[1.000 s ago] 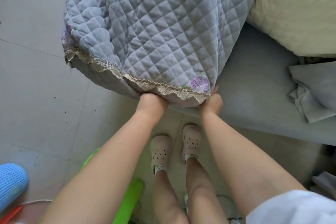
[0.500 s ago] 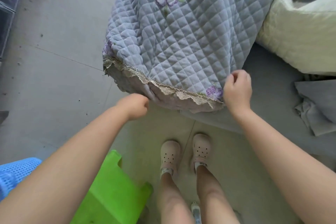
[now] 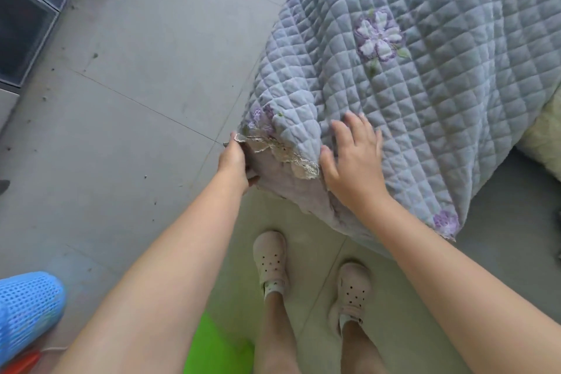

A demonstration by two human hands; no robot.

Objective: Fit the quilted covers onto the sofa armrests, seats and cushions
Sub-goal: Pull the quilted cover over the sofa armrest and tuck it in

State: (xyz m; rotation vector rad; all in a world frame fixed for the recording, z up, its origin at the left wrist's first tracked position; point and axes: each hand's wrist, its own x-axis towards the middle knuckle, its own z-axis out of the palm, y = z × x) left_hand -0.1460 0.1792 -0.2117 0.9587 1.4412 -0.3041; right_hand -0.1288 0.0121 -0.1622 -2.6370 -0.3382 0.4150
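Note:
A grey-blue quilted cover (image 3: 425, 94) with purple embroidered flowers and a lace hem (image 3: 282, 150) is draped over the sofa armrest at the upper right. My left hand (image 3: 235, 162) grips the cover's lace-edged corner from the left side, with its fingers hidden behind the fabric. My right hand (image 3: 353, 162) lies flat on the quilted front with fingers spread, just right of that corner. The grey sofa seat (image 3: 516, 222) shows at the right edge.
A cream cushion (image 3: 543, 133) lies on the seat at the far right. A green stool (image 3: 212, 346) stands at my feet, a blue mesh basket (image 3: 27, 310) at the lower left. A dark cabinet (image 3: 27, 9) stands at the upper left on the tiled floor.
My left hand moved left from the bottom hem to grip the cover's lace corner. My right hand let go of the lower right hem, opened and now presses flat on the quilt.

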